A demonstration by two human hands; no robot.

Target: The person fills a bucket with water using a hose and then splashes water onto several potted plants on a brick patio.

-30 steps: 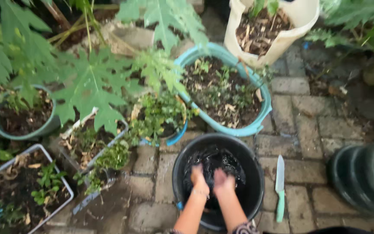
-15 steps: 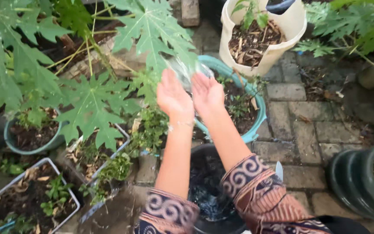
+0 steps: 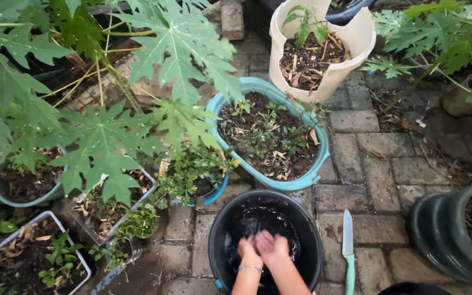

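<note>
Both hands, left hand (image 3: 248, 250) and right hand (image 3: 272, 246), are dipping cupped together, gripping nothing, inside black bucket (image 3: 220, 229); green-handled knife (image 3: 348, 248) lying just beside, teal planter (image 3: 301, 180) crowding behind.

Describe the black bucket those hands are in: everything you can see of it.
The black bucket is round and looks like plastic, standing upright on the brick paving below the teal planter. It holds dark, glinting water. The left hand and right hand dip inside together. A small blue bit shows at its lower left edge. A knife lies beside it.
</note>
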